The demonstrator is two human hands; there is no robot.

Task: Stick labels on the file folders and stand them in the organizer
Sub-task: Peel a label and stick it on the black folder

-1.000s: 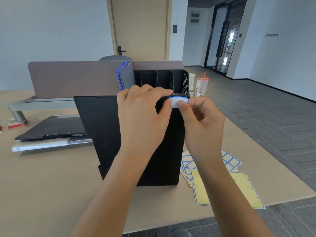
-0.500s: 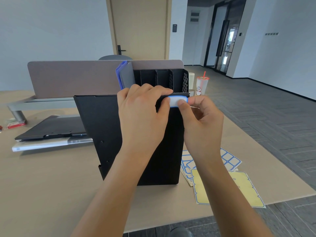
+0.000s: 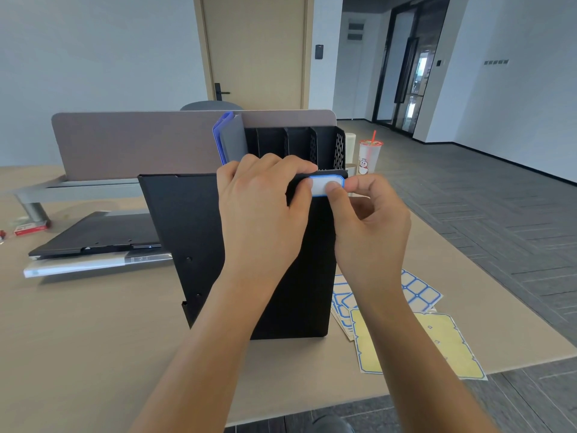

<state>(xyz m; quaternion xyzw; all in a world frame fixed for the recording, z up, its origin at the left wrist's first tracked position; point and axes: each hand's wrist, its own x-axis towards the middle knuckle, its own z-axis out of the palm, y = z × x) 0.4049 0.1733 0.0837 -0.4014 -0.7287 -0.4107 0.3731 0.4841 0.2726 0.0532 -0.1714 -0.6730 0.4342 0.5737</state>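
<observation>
Head view: black file folder point(image 3: 193, 232) stands upright on the tan desk point(image 3: 78, 339), spine toward the camera, cover swung open to the left. Left hand point(image 3: 262, 214) wraps over the folder's top edge, fingers curled over the far side, thumb point(image 3: 301, 195) pressed on the spine just left of the label; closed grip on the folder. White label with blue border point(image 3: 326, 185) sits at the very top of the folder's spine. Right hand point(image 3: 371, 220) is loosely curled to the right of the folder; its thumb point(image 3: 335, 198) presses flat on the label's right half, index finger point(image 3: 359, 182) behind the spine's right edge, pinching label and spine between them. Other right fingers are folded in, holding nothing else.

Black mesh organizer point(image 3: 324, 145) stands right behind the folder, several slots. Blue-and-grey folder point(image 3: 229, 139) stands in its leftmost slot; other slots look dark, contents not clear.

Label sheets point(image 3: 418, 289) lie flat on the desk, right of the folder's base, blue-bordered white ones partly under a yellow backing sheet point(image 3: 437, 345). Left of the folder, a dark flat folder point(image 3: 103, 235) lies on a white one point(image 3: 93, 267). Plastic cup with red straw point(image 3: 368, 154) stands right of the organizer.
</observation>
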